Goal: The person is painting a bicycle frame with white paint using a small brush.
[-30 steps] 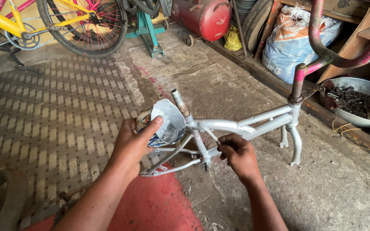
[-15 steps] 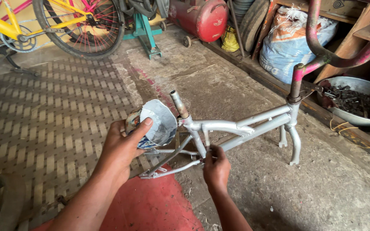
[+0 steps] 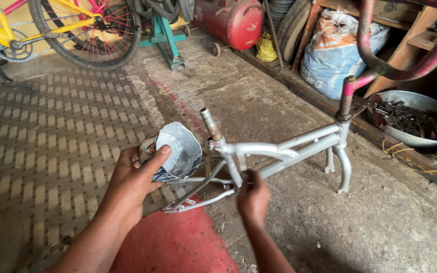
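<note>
Left hand (image 3: 132,182) is gripping a paint tin (image 3: 175,151) tilted toward the silver bike frame (image 3: 274,151); right hand (image 3: 253,197), just beside, is pinching something thin, probably a brush, against the frame's lower junction.

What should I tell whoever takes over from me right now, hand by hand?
Left hand: holds a small silver-coated container, thumb over its rim, held beside the seat tube.
Right hand: closed, at the lower middle of the bike frame, near where the tubes meet; what its fingers hold is hidden.
Frame: small, silver-grey, no wheels, standing on the concrete floor with fork tips down and pink handlebars up.
Done: most visible tubes look silver.
Left: the handlebars and stem are not silver; the underside cannot be judged.
</note>
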